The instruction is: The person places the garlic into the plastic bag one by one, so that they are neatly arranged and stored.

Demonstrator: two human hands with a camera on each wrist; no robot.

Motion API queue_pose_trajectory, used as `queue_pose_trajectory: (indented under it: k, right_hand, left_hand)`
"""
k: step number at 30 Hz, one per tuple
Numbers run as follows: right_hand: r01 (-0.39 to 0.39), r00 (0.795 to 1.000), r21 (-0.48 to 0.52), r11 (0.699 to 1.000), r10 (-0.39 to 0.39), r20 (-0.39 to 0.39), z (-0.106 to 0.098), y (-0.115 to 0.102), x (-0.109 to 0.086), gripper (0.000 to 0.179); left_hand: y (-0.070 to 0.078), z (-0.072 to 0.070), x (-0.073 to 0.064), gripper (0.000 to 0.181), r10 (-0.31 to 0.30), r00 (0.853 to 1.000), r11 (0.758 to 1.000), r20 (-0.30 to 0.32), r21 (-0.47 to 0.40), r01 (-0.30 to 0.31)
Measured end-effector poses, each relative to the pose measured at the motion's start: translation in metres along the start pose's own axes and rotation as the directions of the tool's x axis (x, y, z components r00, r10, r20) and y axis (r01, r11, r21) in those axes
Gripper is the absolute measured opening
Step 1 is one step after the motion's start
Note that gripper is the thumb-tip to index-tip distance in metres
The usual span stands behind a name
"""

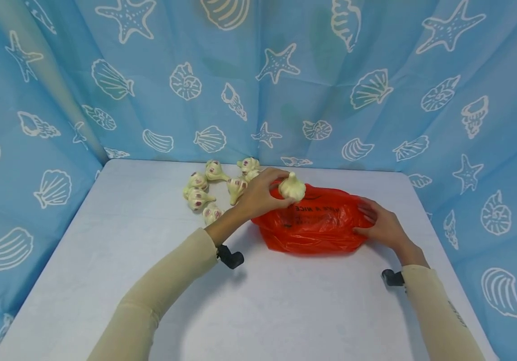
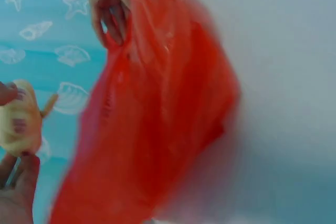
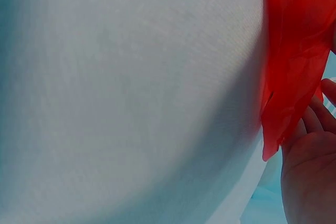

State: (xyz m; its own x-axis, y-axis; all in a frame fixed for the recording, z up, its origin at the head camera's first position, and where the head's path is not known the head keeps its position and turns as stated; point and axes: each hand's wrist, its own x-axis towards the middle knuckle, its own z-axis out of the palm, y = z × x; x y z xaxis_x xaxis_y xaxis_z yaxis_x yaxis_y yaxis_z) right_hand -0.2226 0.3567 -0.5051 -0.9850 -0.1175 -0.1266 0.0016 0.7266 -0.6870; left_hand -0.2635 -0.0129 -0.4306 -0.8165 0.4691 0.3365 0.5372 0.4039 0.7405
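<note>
My left hand (image 1: 260, 194) pinches a pale garlic bulb (image 1: 292, 187) between thumb and fingertips, over the left part of a red plastic bag (image 1: 314, 225). The left wrist view shows this garlic bulb (image 2: 20, 121) from its side, with purplish marks and a stem. At the bag's right end, my right hand (image 1: 382, 225) grips the edge, thumb in front and fingers toward the top rim. In the right wrist view the fingers (image 3: 315, 116) lie against the red plastic. Printed letters show on the bag's front, and its inside is hidden.
Several more garlic bulbs (image 1: 198, 198) lie in a loose group at the table's back, left of the bag. The white table (image 1: 285, 306) ends against a blue curtain (image 1: 240, 60) with shell and starfish prints. A black wrist camera (image 1: 230, 257) hangs below my left wrist.
</note>
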Motion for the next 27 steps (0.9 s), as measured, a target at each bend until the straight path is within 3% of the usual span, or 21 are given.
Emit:
queue_pose_trajectory:
  k: [5, 9, 12, 17, 22, 27]
  right_hand:
    - [-0.006, 1.000, -0.007, 1.000, 0.006, 0.000, -0.002, 0.003, 0.000, 0.097]
    - [-0.007, 1.000, 0.004, 1.000, 0.007, 0.000, -0.002, 0.005, -0.001, 0.096]
    - [-0.001, 1.000, 0.010, 1.000, 0.001, 0.005, -0.001, 0.005, -0.001, 0.095]
    - [0.007, 1.000, 0.007, 1.000, -0.007, 0.010, 0.000, 0.004, 0.001, 0.097]
    - [0.006, 1.000, 0.004, 1.000, -0.006, -0.005, 0.001, 0.003, 0.001, 0.101]
    - [0.007, 1.000, 0.003, 1.000, -0.007, -0.007, 0.000, 0.002, 0.000, 0.099]
  left_hand:
    - [0.022, 0.005, 0.009, 0.060, 0.030, 1.000, 0.997, 0.005, -0.071, -0.030]
    - [0.026, 0.017, 0.010, 0.060, 0.027, 0.999, 0.998, 0.042, -0.055, -0.024]
    - [0.020, 0.027, 0.007, 0.060, -0.001, 0.996, 1.000, 0.089, -0.031, 0.004]
    - [0.003, 0.034, 0.002, 0.060, -0.059, 0.988, 0.994, 0.142, -0.078, 0.070]
    - [-0.018, 0.036, -0.001, 0.061, -0.116, 0.984, 0.991, 0.139, -0.058, 0.125]
    - [-0.036, 0.037, -0.001, 0.061, -0.135, 0.985, 0.991, 0.103, 0.002, 0.136]
